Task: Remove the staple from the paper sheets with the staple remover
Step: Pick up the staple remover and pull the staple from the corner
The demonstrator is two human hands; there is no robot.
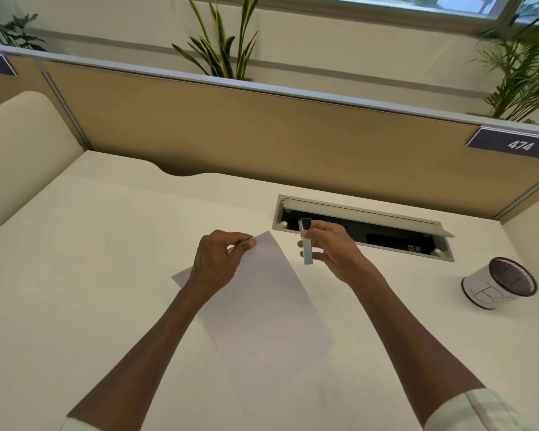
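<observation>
White paper sheets (262, 300) lie at an angle on the cream desk (91, 259), one corner pointing away from me. My left hand (218, 262) pinches the sheets near that far corner between thumb and fingers. My right hand (330, 250) is raised just right of the corner and holds a slim grey staple remover (307, 247) upright, its dark tip on top. The tool is apart from the paper. The staple itself is too small to make out.
An open cable tray (364, 228) with a raised grey lid is sunk into the desk behind my right hand. A white mesh-topped cup (498, 284) lies on its side at the right. A tan partition (262, 135) closes the back.
</observation>
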